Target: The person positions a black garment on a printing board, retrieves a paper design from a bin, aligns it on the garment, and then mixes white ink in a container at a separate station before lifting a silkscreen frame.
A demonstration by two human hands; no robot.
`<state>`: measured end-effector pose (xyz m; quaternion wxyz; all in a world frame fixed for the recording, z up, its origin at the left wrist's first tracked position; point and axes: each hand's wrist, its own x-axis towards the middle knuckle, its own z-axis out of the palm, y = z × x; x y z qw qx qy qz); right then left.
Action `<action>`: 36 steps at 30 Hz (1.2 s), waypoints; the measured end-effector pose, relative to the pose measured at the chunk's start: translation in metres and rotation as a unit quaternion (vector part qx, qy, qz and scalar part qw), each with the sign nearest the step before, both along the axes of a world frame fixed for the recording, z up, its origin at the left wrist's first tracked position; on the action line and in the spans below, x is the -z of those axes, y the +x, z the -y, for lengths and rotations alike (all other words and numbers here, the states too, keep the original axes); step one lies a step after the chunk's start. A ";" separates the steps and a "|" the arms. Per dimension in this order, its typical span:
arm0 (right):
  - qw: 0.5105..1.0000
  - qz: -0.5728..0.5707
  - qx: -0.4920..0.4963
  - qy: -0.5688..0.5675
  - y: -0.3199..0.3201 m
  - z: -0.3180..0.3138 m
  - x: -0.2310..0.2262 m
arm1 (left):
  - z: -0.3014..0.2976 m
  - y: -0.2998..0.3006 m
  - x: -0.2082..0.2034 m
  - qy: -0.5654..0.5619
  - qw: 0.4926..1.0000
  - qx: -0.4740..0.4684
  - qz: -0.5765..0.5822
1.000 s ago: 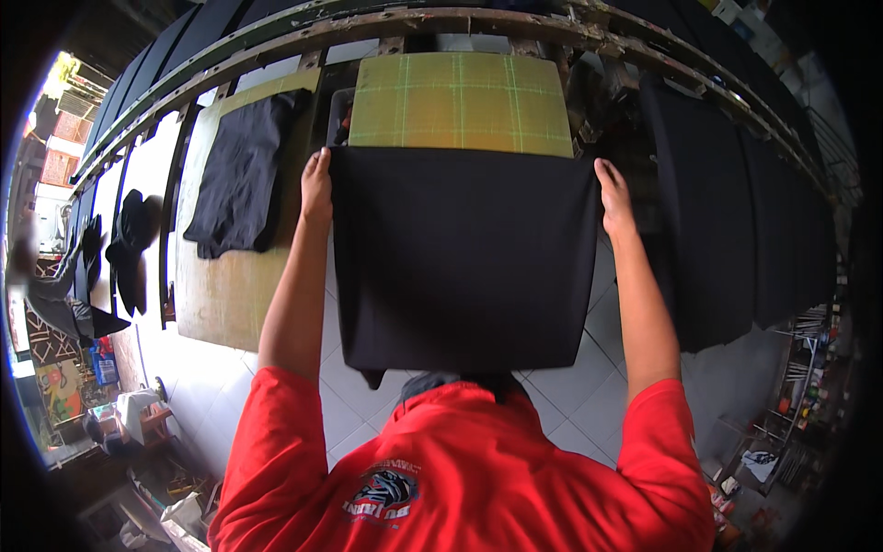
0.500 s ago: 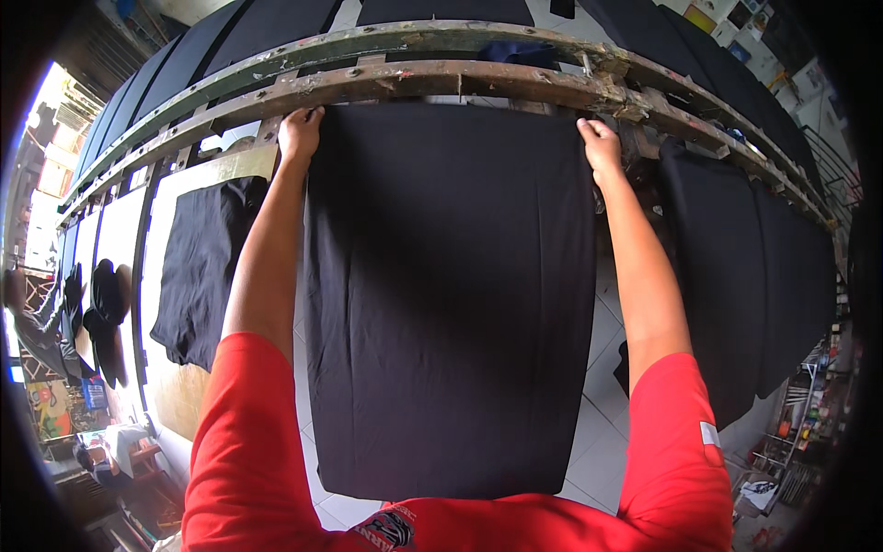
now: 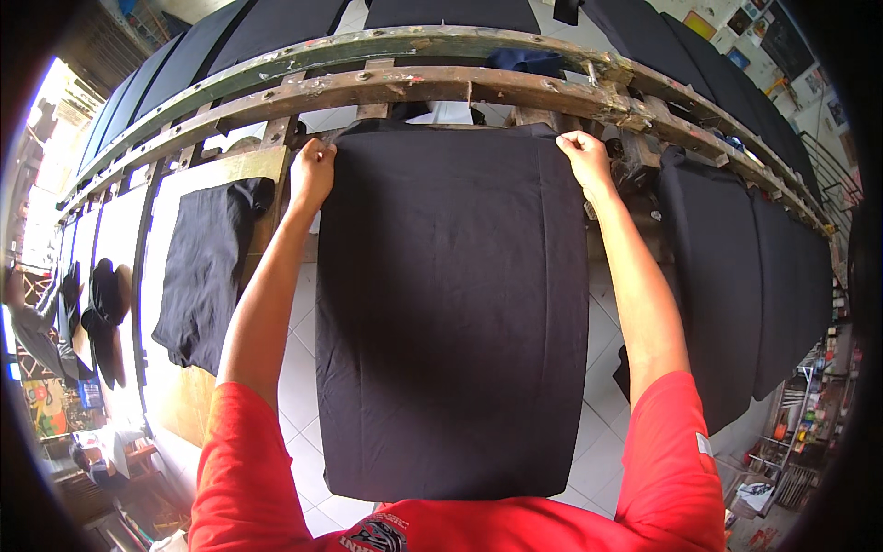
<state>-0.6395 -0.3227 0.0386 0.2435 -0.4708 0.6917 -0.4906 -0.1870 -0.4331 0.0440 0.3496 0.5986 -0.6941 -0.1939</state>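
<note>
A wide black cloth (image 3: pixel 451 304) is spread lengthwise in front of me, reaching from the rails down to my body. It lies mostly smooth, with faint creases and a long straight line along its right side. My left hand (image 3: pixel 314 173) is closed on the cloth's far left corner, fingers bunched. At the far right corner my right hand (image 3: pixel 586 164) pinches the cloth between thumb and fingers. Between the hands the far edge sags slightly, just short of the near rail. Whatever supports the cloth is hidden under it.
Two paint-stained rails (image 3: pixel 423 85) curve across beyond the cloth, with a dark blue rag (image 3: pixel 524 61) on them. A crumpled black cloth (image 3: pixel 207 267) lies on a pale board at left. More black cloths (image 3: pixel 717 285) cover boards at right. Another person (image 3: pixel 37 331) stands far left.
Both hands have come nearer to me and closer together, drawing the cloth's far edge back from the rail. The edge between them has become uneven.
</note>
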 end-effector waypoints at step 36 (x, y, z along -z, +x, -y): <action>0.987 -0.151 -0.050 0.018 -0.025 0.030 -0.006 | 0.054 -0.021 -0.007 0.099 0.986 0.011 -0.132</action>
